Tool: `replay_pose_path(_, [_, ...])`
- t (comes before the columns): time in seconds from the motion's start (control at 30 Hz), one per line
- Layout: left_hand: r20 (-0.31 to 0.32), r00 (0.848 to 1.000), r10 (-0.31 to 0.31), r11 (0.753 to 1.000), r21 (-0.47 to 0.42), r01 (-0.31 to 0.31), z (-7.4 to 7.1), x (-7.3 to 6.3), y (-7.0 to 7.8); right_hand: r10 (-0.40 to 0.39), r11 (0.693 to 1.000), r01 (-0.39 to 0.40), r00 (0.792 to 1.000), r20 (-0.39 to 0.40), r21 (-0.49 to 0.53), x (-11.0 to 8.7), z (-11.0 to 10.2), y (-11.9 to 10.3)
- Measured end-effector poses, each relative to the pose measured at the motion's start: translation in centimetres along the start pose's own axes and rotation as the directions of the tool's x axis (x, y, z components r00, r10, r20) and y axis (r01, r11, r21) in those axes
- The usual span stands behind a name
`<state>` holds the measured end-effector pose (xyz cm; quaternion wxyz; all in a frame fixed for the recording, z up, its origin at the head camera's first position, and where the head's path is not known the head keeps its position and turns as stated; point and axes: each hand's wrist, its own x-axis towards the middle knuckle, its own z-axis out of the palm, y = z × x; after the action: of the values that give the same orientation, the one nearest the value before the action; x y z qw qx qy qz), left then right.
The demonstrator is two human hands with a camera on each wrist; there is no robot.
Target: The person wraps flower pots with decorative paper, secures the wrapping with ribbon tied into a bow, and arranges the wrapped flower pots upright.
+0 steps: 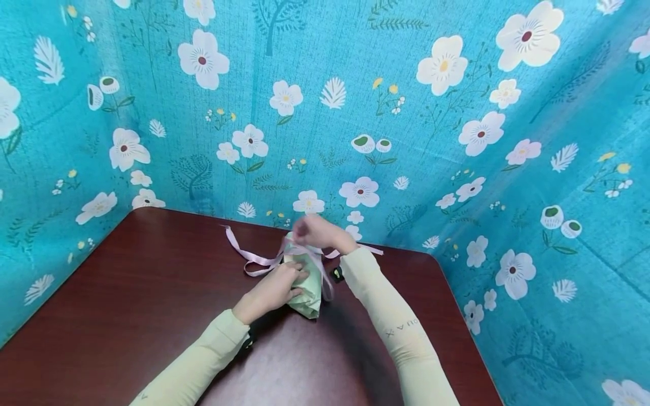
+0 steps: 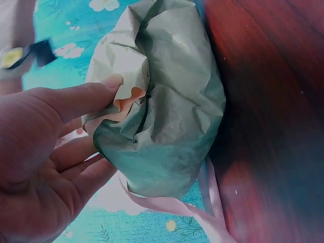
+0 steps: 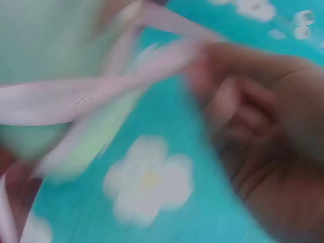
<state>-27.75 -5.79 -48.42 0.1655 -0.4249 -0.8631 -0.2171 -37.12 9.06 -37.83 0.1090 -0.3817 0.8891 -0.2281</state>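
A package wrapped in pale green paper lies near the far side of the table. My left hand grips its near left side; in the left wrist view the thumb presses a crumpled fold of the paper, whose peach inner side shows, while the other fingers pass behind. Around the package runs a pink ribbon, its loose ends trailing to both sides. Over the far end, my right hand pinches a length of this ribbon with curled fingers, pulled taut and blurred in the right wrist view.
The package and both forearms are over a dark red-brown table. Behind and beside it hangs a turquoise flowered cloth. Dark straps with a yellow patch sit at the wrists.
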Motion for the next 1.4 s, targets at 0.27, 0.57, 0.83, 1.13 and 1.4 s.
replay_pose_path(0.27, [0.04, 0.998, -0.053, 0.999, -0.008, 0.053, 0.0, 0.1, 0.5, -0.186, 0.944, 0.236, 0.958, -0.218, 0.229, 0.6, -1.3, -4.1])
replay_pose_path(0.57, [-0.006, 1.0, 0.0, 1.0, 0.03, 0.001, -0.3, 0.1, 0.4, 0.093, 0.995, -0.084, 0.981, -0.17, 0.057, -2.3, 0.6, 4.5])
replay_pose_path(0.83, [0.007, 0.997, -0.074, 0.996, -0.042, 0.074, -0.2, -0.4, 0.1, 0.191, 0.969, -0.181, 0.98, -0.051, 0.167, -4.8, 3.7, 8.4])
replay_pose_path(1.13, [-0.064, 0.989, -0.133, 0.991, 0.002, 0.133, -0.1, -1.0, -0.9, 0.162, 0.977, -0.14, 0.979, -0.127, 0.163, -6.9, 5.2, 9.0])
replay_pose_path(1.4, [-0.006, 0.961, -0.277, 0.949, -0.157, 0.273, -0.2, -1.3, -1.5, 0.164, 0.974, -0.135, 0.974, -0.158, 0.181, -8.3, 5.9, 8.8])
